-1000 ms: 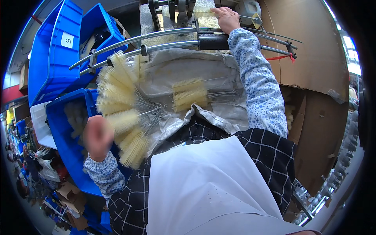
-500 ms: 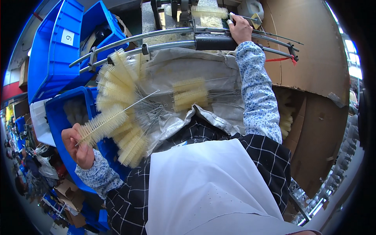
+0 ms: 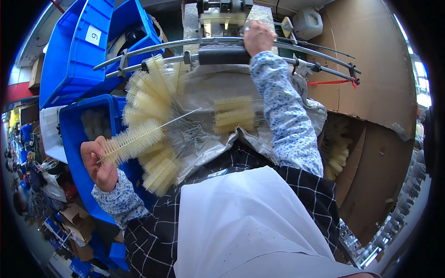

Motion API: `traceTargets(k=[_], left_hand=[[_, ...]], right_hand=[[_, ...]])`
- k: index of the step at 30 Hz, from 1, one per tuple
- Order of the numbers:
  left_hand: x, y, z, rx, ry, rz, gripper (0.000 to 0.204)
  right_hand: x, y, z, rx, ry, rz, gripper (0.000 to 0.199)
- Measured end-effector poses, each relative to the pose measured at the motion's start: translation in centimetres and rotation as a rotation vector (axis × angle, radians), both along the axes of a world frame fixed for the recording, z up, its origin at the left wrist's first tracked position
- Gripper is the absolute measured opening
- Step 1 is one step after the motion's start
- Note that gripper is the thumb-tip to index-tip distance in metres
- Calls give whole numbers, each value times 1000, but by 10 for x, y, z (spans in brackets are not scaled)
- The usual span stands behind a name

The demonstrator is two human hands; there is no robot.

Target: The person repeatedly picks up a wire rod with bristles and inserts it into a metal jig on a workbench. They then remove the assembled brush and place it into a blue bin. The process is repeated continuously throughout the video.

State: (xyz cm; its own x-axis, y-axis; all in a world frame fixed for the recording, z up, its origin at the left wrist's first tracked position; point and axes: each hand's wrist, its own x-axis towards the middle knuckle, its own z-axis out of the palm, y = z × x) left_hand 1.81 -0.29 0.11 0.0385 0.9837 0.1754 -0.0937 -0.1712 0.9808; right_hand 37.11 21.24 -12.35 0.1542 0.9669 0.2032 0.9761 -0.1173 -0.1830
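Observation:
My left hand (image 3: pixel 99 164) grips the bristle end of a cream bottle brush (image 3: pixel 134 140), its wire stem pointing right toward the heap. My right hand (image 3: pixel 258 37) reaches up to a machine (image 3: pixel 222 11) at the top and rests on its black-padded bar (image 3: pixel 222 56); whether the fingers hold anything is hidden. A fan of cream brushes (image 3: pixel 150 102) lies on a crinkled plastic sheet (image 3: pixel 218 85) before me, with a smaller bundle of brushes (image 3: pixel 234 114) to its right.
Blue plastic bins (image 3: pixel 76 51) stack at the upper left, and another blue bin (image 3: pixel 74 139) sits beside my left hand. Curved metal rails (image 3: pixel 153 46) cross the top. A cardboard box (image 3: pixel 371 92) with more brushes (image 3: pixel 333 157) stands at right. A white jug (image 3: pixel 308 22) sits up top.
My left hand has lifted one brush from the heap and now holds it steady at the left. My right hand shifted slightly along the machine bar.

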Motion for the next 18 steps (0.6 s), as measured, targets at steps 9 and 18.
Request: traceTargets(k=[9, 18], left_hand=[[6, 5, 1, 17, -4, -44, 24], [-1, 3, -1, -2, -29, 15, 26]], right_hand=[[-1, 1, 2, 5, 38, 22, 28], [122, 2, -12, 127, 44, 62, 29]])
